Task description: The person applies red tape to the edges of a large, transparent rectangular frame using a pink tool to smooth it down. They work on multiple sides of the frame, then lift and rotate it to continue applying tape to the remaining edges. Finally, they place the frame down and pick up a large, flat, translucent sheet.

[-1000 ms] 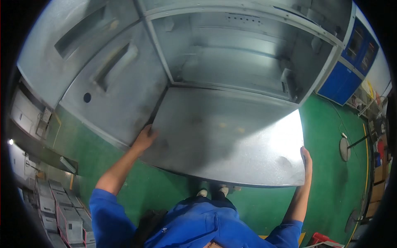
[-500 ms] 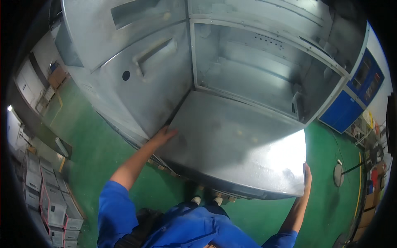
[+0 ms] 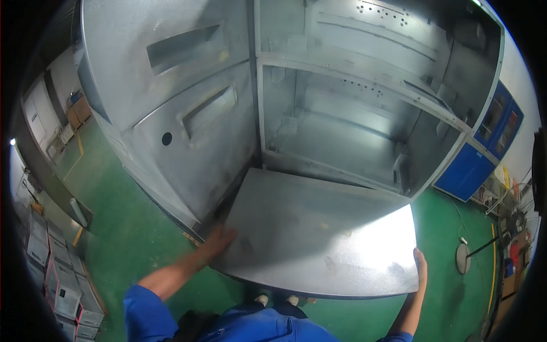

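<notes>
A wide, smooth grey sheet-metal panel (image 3: 296,228) lies roughly level in front of me, with its rounded near edge toward my body. My left hand (image 3: 220,241) grips the panel's left edge, thumb side over the top and the other fingers partly hidden and slightly blurred. At the near right corner, my right hand (image 3: 420,267) is closed round the side edge, its underside fingers out of sight. Beyond the panel's far edge stands a bare metal cabinet frame (image 3: 364,182) with open compartments. Whether panel and frame touch, I cannot tell.
Close on the left rises a metal door (image 3: 194,165) with a recessed slot and a round hole. Grey metal boxes (image 3: 68,290) are stacked at lower left. A blue cabinet (image 3: 467,168) and a round-based stand (image 3: 462,257) are at right, on green floor (image 3: 125,222).
The whole scene sits lower in the picture as my view tilts up. The panel's far left corner shows farther from the frame. Both hands stay at its side edges.
</notes>
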Demonstrator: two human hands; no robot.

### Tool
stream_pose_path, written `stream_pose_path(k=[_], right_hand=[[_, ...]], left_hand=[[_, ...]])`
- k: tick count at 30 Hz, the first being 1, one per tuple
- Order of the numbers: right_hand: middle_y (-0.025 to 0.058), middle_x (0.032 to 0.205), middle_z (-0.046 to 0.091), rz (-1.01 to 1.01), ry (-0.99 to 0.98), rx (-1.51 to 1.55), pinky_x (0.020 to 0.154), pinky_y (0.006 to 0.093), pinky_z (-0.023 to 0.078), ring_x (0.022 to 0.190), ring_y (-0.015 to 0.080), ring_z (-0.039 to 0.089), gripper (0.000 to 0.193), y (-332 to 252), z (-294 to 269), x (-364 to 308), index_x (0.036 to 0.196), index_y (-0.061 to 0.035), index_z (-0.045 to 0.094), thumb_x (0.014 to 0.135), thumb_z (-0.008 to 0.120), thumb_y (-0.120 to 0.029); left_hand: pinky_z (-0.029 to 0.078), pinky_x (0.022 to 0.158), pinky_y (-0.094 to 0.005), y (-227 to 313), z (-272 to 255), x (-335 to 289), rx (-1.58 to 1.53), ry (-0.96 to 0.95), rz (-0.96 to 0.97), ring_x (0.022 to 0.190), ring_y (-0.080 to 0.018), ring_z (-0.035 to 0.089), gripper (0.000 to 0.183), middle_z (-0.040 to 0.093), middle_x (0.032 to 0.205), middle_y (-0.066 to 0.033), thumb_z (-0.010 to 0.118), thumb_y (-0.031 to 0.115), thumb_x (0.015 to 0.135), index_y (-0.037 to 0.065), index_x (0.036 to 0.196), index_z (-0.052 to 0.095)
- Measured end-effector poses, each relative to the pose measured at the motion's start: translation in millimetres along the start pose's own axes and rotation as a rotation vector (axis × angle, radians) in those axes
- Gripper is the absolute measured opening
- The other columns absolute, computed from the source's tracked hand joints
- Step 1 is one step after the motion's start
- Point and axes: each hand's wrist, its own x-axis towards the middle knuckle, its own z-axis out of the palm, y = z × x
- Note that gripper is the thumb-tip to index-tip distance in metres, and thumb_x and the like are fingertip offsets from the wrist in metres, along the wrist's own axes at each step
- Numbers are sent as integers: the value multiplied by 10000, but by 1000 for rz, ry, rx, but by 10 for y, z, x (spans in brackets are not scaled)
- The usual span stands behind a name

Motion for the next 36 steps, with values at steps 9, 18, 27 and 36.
stream_pose_path(k=[9, 18, 27, 36], right_hand=[[139, 1064, 551, -71, 119, -200, 843, 314, 407, 978, 217, 523, 413, 227, -366, 145, 1102, 94, 488, 863, 458, -242], [109, 921, 602, 84, 299, -75, 717, 254, 437, 794, 174, 575, 376, 201, 175, -809, 975, 58, 570, 809, 526, -277], [61, 853, 594, -85, 285, -281, 685, 228, 404, 750, 120, 533, 330, 388, 10, -1458, 922, 37, 593, 817, 534, -270], [31, 893, 578, -185, 773, -155, 792, 228, 374, 851, 102, 501, 326, 1362, 378, -4004, 932, 31, 602, 829, 523, -268]], left_hand=[[344, 933, -312, -378, -185, 185, 104, 96, -93, 1093, -243, 471, 560, 499, 1192, -149, 570, 347, 808, 26, 1243, 425], [381, 876, -301, -103, -277, 150, 67, 52, -112, 992, -215, 520, 529, 559, 1085, -123, 592, 347, 782, 11, 1178, 493], [411, 833, -320, -505, -480, 615, -216, -93, -90, 944, -211, 524, 551, 550, 1073, -105, 537, 420, 800, -20, 1130, 521], [436, 742, -295, -274, -447, 567, -99, -673, 146, 868, -198, 533, 462, 561, 966, -90, 423, 415, 881, 23, 1103, 522]])
